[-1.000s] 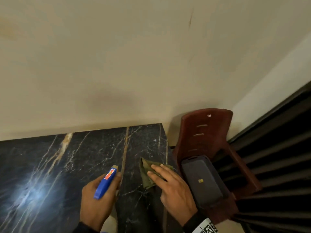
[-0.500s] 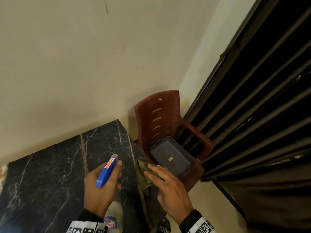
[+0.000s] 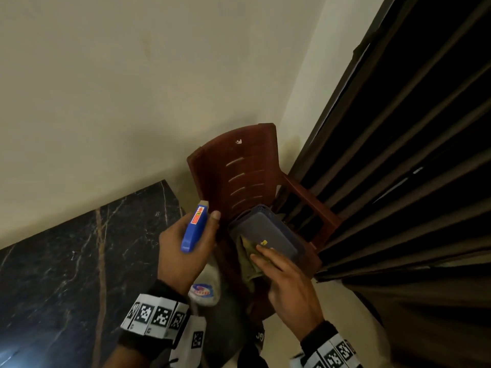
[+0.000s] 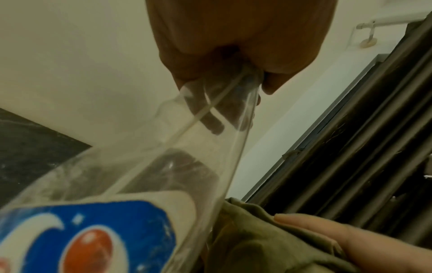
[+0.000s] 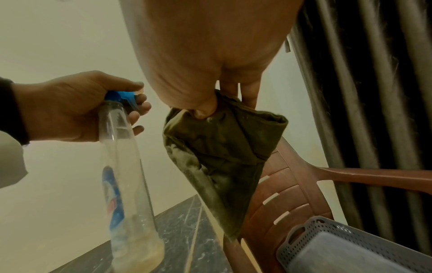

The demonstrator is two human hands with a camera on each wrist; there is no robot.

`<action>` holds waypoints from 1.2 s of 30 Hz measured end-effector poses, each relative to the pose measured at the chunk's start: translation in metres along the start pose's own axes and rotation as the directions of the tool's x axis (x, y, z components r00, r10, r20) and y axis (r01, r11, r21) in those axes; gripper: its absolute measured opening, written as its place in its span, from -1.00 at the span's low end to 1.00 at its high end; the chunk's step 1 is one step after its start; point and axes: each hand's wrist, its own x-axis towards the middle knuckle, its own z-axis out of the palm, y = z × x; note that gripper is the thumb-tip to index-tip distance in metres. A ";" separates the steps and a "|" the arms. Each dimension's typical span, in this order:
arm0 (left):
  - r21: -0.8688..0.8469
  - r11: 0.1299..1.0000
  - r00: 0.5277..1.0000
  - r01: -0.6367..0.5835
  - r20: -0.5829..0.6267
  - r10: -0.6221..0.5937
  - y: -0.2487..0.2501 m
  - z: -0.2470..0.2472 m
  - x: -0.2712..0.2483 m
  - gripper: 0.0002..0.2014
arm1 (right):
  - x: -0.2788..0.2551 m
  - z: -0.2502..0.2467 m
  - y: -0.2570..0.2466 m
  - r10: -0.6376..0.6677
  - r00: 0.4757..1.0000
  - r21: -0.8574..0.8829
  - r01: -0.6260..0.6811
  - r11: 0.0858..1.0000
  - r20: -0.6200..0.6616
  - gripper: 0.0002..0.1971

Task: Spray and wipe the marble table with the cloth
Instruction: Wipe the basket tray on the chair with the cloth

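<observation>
My left hand (image 3: 186, 248) grips a clear spray bottle (image 5: 124, 184) with a blue head (image 3: 195, 227), held in the air past the right end of the black marble table (image 3: 66, 261). The bottle's blue and red label (image 4: 70, 240) fills the left wrist view below my left hand (image 4: 233, 55). My right hand (image 3: 287, 282) pinches a dusty olive green cloth (image 5: 224, 147), thumb on one side and fingers on the other. The cloth (image 3: 248, 264) hangs over the seat of a brown plastic chair (image 3: 239, 176), off the table.
A grey perforated basket (image 3: 265, 229) sits on the chair seat, right beside the cloth. Dark curtains (image 3: 411, 155) hang at the right. A cream wall (image 3: 132, 88) runs behind the table and chair. The table's right edge (image 5: 194, 240) lies close to the chair.
The view swung right, from the table toward the chair. My right hand lifted the cloth off the table's corner and carried it over the basket. My left hand followed with the bottle.
</observation>
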 end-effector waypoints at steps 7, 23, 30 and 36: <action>0.117 0.993 0.999 0.004 -0.038 0.001 -0.059 0.101 0.086 -0.69 | 0.026 0.025 0.132 0.132 0.991 0.021 -0.133 0.991 0.024 -0.21; 0.431 0.891 0.987 0.143 0.006 -0.162 -0.311 0.256 0.207 -0.57 | 0.086 0.169 0.343 0.207 0.967 0.155 -0.229 0.961 0.148 -0.27; 0.494 0.831 0.954 0.255 0.011 -0.299 -0.351 0.270 0.228 -0.33 | 0.099 0.202 0.361 0.167 0.963 0.155 -0.202 0.967 0.210 -0.32; 0.410 0.858 0.946 0.310 -0.045 -0.320 -0.361 0.280 0.230 -0.26 | 0.103 0.222 0.377 0.130 0.962 0.105 -0.159 0.982 0.240 -0.36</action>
